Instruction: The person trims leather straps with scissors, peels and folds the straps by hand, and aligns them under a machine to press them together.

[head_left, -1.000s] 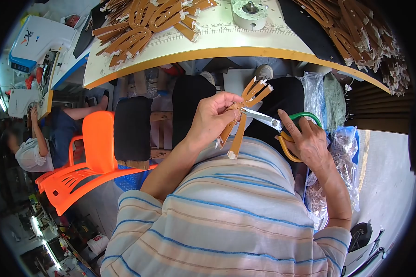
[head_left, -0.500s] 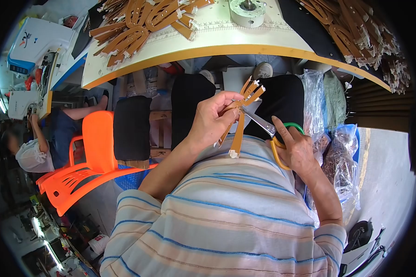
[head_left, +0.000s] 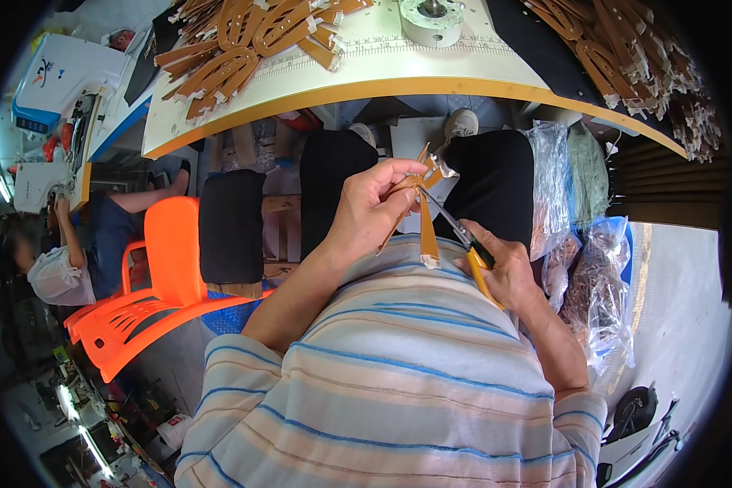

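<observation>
I watch through the head camera and see the left hand (head_left: 374, 207) with thumb and fingers pinched together on a brown strap (head_left: 429, 228). The strap is held over the lap, between the two hands. One strip of it hangs below the left fingertips and ends in a pale tip; other strips fan out above them.

The right hand (head_left: 504, 272) lies just beyond the strap and nearer the body, fingers closed around the handles of the scissors (head_left: 465, 238). From that hand the blades slant up and across to the left fingertips, where their points meet the strap. I see them nearly edge-on, so I cannot tell whether the blades are parted.

Ahead of both hands is the table (head_left: 480, 69), with a ruler scale along its top. On it, forward and left of the left hand, I make out a heap (head_left: 244, 57) of similar straps; a round metal piece (head_left: 433, 23) sits straight ahead. Forward and right of the right hand, more straps make a second pile (head_left: 626, 57). Right of that hand are plastic bags (head_left: 606, 285); well left of the left hand stands an orange chair (head_left: 175, 244).
</observation>
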Demonstrator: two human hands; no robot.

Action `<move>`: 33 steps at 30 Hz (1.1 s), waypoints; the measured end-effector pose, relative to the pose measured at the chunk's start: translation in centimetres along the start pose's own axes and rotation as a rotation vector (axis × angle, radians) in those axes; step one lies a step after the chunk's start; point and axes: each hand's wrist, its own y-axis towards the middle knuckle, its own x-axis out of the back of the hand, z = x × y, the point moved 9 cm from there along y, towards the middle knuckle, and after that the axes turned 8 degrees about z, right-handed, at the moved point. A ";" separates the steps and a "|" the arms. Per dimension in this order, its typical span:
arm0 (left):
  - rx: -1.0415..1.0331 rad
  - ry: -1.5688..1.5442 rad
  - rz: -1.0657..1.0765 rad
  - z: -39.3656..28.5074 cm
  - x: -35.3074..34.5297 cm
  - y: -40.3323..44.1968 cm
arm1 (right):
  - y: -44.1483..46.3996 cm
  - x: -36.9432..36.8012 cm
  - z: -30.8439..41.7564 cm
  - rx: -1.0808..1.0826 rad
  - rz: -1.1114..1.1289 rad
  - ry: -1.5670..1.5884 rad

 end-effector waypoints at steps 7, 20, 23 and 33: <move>0.058 -0.059 0.005 0.7 0.2 0.1 | -0.2 0.9 0.8 -0.004 -0.075 -0.223; 0.215 -0.304 -0.071 2.8 -0.7 0.0 | -0.5 1.1 1.3 0.011 -0.150 -0.592; 0.238 -0.361 -0.143 3.7 -0.4 -0.4 | -0.6 1.1 1.4 0.015 -0.148 -0.627; 0.348 -0.322 -0.089 4.8 -0.8 -0.3 | -0.7 1.2 2.0 0.056 -0.182 -0.694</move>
